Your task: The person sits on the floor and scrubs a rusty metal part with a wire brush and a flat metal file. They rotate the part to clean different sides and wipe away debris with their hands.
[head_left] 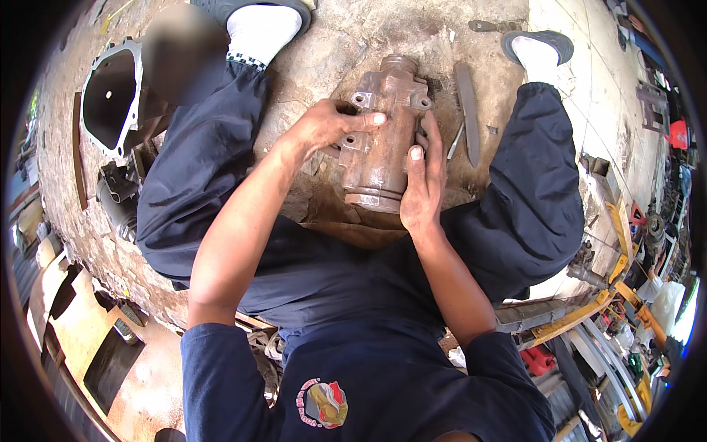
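Between my legs is a brown, rusty cast-metal housing [377,158], roughly cylindrical, with bolt lugs on its sides and a narrower neck at its far end. The near end has a grooved collar. My left hand [331,127] grips the housing from the left, thumb laid across its top and the other fingers hidden behind its side. On the right side, my right hand [426,180] is wrapped along the body near the collar, thumb on top. A flat dark metal bar [467,114] and a thin rod [456,140] lie on the ground just right of the housing.
A large open metal casing [138,81] stands at the far left, with a dark cylindrical part [116,197] nearer me. Another small tool [483,26] lies by my right foot. Yellow metal frames [574,323], a red container [537,360] and clutter fill the right side.
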A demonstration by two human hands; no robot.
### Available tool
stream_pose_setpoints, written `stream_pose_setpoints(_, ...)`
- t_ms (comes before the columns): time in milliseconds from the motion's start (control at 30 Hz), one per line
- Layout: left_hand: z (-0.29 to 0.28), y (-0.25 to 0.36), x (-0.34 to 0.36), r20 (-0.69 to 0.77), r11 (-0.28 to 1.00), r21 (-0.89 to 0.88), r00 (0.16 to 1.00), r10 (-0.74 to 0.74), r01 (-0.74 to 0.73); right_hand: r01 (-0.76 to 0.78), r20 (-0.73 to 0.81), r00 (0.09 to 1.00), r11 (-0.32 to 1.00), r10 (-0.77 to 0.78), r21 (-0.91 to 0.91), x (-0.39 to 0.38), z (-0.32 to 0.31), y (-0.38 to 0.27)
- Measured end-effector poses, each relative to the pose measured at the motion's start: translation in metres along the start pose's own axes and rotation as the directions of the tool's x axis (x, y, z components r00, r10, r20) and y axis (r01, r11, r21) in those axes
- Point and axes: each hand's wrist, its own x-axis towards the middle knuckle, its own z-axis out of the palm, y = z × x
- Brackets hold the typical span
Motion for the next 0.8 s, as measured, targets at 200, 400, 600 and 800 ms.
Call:
stream_pose_setpoints(200, -0.01, 0.013, -0.034, 0.149, 0.99, -0.114, 0.986, -0.068, 0.085, -0.021, 0.006, 1.0, 1.0, 0.021, 0.016, -0.001, -0.003, -0.003)
stream_pose_setpoints(400, -0.014, 0.013, -0.014, -0.009, 0.992, -0.064, 0.994, -0.108, 0.108, 0.025, -0.007, 1.0, 0.998, -0.024, 0.066, 0.001, -0.001, 0.0)
stream_pose_setpoints(600, -0.02, 0.012, -0.029, -0.03, 0.983, -0.021, 0.983, 0.183, -0.184, 0.016, 0.01, 1.0, 0.999, -0.016, 0.03, 0.0, -0.005, 0.0)
stream_pose_setpoints(800, -0.028, 0.003, -0.036, -0.036, 0.984, -0.032, 0.984, 0.175, -0.177, 0.018, -0.005, 1.0, 0.998, -0.017, 0.058, 0.0, -0.002, 0.006)
